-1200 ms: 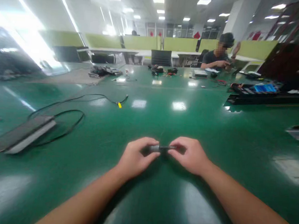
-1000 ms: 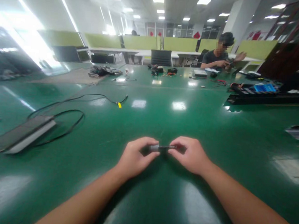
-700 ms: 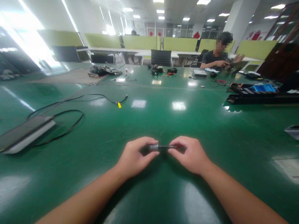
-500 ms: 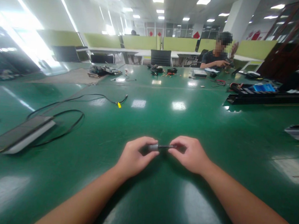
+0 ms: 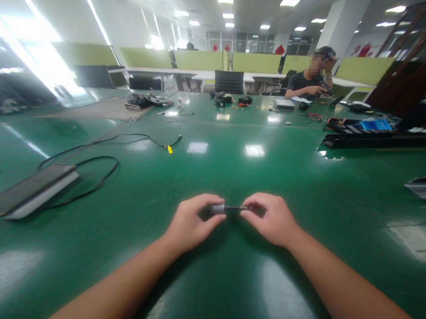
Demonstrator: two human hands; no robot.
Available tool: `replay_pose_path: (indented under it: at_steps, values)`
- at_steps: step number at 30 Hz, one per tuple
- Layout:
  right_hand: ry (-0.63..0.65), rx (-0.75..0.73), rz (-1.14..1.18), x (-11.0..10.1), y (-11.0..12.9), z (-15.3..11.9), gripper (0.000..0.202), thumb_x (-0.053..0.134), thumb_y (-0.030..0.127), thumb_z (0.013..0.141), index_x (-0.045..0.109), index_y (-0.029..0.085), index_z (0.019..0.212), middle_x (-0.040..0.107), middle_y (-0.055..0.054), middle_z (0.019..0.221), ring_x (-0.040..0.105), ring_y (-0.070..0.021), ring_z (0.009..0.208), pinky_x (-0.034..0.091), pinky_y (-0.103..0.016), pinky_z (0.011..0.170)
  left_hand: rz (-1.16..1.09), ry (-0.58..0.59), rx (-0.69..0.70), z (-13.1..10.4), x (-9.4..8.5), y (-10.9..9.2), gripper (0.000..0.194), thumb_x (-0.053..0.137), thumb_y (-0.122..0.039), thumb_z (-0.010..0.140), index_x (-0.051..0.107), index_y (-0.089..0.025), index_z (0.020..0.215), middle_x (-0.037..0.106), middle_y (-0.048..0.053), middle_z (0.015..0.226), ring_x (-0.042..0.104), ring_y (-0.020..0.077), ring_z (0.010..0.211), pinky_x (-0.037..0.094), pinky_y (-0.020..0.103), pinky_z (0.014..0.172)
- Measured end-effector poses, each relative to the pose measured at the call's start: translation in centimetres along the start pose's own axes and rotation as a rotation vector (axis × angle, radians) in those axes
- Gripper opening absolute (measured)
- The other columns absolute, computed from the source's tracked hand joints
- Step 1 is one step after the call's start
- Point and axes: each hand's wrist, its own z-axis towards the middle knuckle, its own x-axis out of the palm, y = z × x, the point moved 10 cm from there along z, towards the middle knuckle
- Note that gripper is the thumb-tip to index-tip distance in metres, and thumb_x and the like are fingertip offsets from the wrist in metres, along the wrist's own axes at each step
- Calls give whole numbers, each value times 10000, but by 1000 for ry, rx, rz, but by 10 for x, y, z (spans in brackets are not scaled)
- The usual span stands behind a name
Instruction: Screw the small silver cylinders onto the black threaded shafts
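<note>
Between my two hands lies a short grey cylinder (image 5: 218,209) with a thin dark rod (image 5: 233,208) pointing right, held level just over the green tabletop (image 5: 212,174). My left hand (image 5: 194,224) is closed on the cylinder, thumb below and fingers above. At the rod's far end, the thumb and fingertips of my right hand (image 5: 272,219) pinch the tip. The fingers hide part of both ends, and the exact kind of tool or part is too small to make out.
A flat grey device (image 5: 32,190) with a looped black cable (image 5: 116,165) lies at left. Black channel parts (image 5: 375,140) and a blue piece (image 5: 378,125) are at right. Across the table sits a person (image 5: 306,83). Electronic parts (image 5: 147,100) lie along the far edge.
My hands and the held piece stay almost where they were. Across the table, the person's head and raised hand have shifted slightly.
</note>
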Motion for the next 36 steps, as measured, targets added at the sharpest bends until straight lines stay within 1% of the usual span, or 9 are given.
replay_pose_path:
  at_steps: [17, 25, 36]
  values:
    - [-1, -14, 1, -1, 2, 0, 58, 705, 177, 801, 717, 200, 853, 724, -20, 808, 651, -173, 727, 483, -292, 712, 12, 3, 6, 0, -1, -1, 230, 736, -272, 800, 702, -199, 1015, 747, 61, 997, 705, 212, 914, 571, 347, 862]
    - [6, -9, 3, -1, 1, 0, 60, 715, 179, 794, 718, 198, 851, 728, -21, 812, 660, -173, 735, 483, -285, 705, 12, 8, -1, 0, 0, 0, 237, 745, -261, 796, 700, -204, 1022, 745, 45, 995, 701, 197, 909, 560, 327, 863]
    - [-5, -6, 7, -2, 1, -1, 59, 714, 174, 792, 718, 198, 846, 726, -19, 798, 661, -172, 727, 486, -285, 701, 18, 4, -2, 0, -1, 0, 235, 744, -270, 797, 701, -202, 1018, 746, 52, 1000, 702, 206, 918, 562, 336, 863]
